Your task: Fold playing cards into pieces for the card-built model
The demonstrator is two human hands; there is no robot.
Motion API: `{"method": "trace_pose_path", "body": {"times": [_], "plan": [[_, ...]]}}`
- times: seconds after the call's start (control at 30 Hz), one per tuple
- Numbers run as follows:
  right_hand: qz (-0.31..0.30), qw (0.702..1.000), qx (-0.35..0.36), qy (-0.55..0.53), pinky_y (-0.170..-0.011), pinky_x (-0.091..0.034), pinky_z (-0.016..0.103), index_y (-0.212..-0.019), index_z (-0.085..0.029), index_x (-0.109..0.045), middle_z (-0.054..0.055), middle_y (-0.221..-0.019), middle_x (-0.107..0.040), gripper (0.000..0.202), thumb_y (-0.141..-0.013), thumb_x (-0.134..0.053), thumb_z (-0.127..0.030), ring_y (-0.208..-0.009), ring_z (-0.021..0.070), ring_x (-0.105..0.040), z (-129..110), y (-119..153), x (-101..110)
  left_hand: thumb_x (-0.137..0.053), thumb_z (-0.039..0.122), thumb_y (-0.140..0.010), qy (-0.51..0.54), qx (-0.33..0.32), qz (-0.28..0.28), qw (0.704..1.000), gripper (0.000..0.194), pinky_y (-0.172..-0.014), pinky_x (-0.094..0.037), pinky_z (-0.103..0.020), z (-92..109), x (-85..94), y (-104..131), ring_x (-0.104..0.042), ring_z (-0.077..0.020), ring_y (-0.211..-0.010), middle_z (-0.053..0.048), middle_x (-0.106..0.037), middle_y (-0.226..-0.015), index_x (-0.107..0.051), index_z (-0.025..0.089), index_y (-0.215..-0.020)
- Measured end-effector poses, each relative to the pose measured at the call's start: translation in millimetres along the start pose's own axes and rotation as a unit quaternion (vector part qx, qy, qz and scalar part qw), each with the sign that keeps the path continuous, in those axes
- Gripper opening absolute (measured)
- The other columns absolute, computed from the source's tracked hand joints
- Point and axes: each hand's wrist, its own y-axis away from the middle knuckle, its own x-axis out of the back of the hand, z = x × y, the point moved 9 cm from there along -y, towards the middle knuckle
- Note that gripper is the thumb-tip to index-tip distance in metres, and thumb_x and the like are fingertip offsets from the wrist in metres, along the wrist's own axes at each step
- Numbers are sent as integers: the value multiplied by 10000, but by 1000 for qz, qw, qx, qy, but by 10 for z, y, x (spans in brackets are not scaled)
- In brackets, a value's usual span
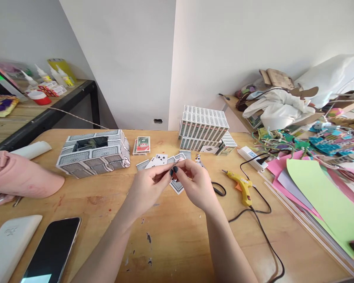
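Observation:
Both hands meet above the middle of the wooden table (pixel 162 236). My left hand (pixel 149 186) and my right hand (pixel 196 182) are closed, thumbs and fingertips pinched together. What lies between the fingertips is mostly hidden and too small to make out. Loose playing cards (pixel 160 159) lie behind and under the hands, some face up, some showing patterned backs. At the left stands a box covered in cards (pixel 96 153), with a dark opening on top. Stacked card packs (pixel 203 127) stand behind the hands, to the right. A small card case (pixel 143 144) lies between box and stack.
A yellow glue gun (pixel 243 188) with a black cable lies right of my hands, near a white power strip (pixel 252 157). Coloured paper sheets (pixel 327 196) cover the right side. A phone (pixel 53 247), a white device (pixel 14 247) and a pink pouch (pixel 26 175) are at the left.

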Motion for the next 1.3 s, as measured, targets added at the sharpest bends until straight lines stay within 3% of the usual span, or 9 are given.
{"method": "trace_pose_path", "body": {"times": [0.1, 0.2, 0.37, 0.57, 0.73, 0.83, 0.93, 1.1, 1.3], "plan": [[-19, 1000, -16, -10, -646, -484, 260, -792, -186, -595, 28, -775, -658, 123, -818, -481, -223, -699, 147, -617, 43, -4, -14, -536, 316, -811, 2, 8, -11, 1000, 356, -821, -512, -314, -23, -8, -19, -647, -204, -925, -41, -698, -1018, -631, 214, -1138], [-23, 999, -31, -9, -640, -488, 273, -848, -186, -615, 38, -794, -668, 139, -822, -496, -253, -692, 152, -614, 99, -10, 24, -543, 298, -803, -20, -5, 22, 1000, 306, -785, -504, -292, 6, 70, -31, -643, -200, -904, -31, -706, -993, -667, 219, -1072], [101, 994, -11, 46, -670, -484, 283, -982, -209, -626, 58, -951, -655, 226, -770, -583, -276, -779, 164, -593, 83, -20, 351, -576, 291, -773, 31, 28, 54, 998, 248, -603, -481, -232, -49, 141, -31, -643, -167, -730, -26, -721, -855, -695, 201, -971], [17, 999, -34, -36, -617, -474, 277, -839, -191, -680, 40, -775, -676, 169, -787, -573, -311, -669, 162, -592, 158, -50, 201, -629, 323, -715, 80, 40, 74, 993, 150, -486, -405, -205, -118, 133, -56, -549, -115, -531, 15, -638, -606, -668, 183, -680], [5, 997, -38, -72, -602, -458, 264, -829, -189, -697, 33, -751, -671, 166, -776, -584, -298, -671, 157, -588, 178, -62, 172, -573, 419, -751, 152, 75, 72, 983, 351, -435, -398, -221, -237, 103, -85, -508, -111, -431, 2, -562, -476, -593, 171, -504], [21, 997, -46, -54, -607, -459, 269, -823, -191, -702, 36, -766, -682, 175, -776, -577, -305, -678, 161, -593, 200, -65, 206, -533, 463, -777, 168, 71, 36, 983, 378, -487, -468, -246, -203, 79, -97, -571, -140, -498, -51, -627, -558, -661, 163, -586], [32, 998, -49, -35, -610, -457, 272, -808, -192, -700, 40, -784, -689, 168, -769, -580, -303, -679, 164, -591, 220, -70, 224, -629, 438, -720, 131, 56, -6, 990, 264, -524, -502, -248, -133, 61, -102, -594, -149, -569, -45, -652, -628, -706, 186, -728], [38, 996, -60, -45, -592, -464, 274, -766, -191, -689, 42, -765, -688, 153, -760, -573, -291, -674, 172, -600, 239, -73, 207, -708, 379, -649, 126, 60, -46, 989, 194, -579, -520, -258, -125, -29, -112, -593, -139, -598, -21, -640, -643, -679, 186, -643], [92, 993, -62, -26, -619, -470, 288, -762, -193, -697, 41, -760, -693, 151, -755, -573, -279, -702, 185, -615, 250, -65, 247, -682, 407, -669, 69, 37, 19, 997, 248, -525, -463, -228, -149, -7, -133, -540, -116, -536, 8, -591, -568, -620, 173, -615]]}}
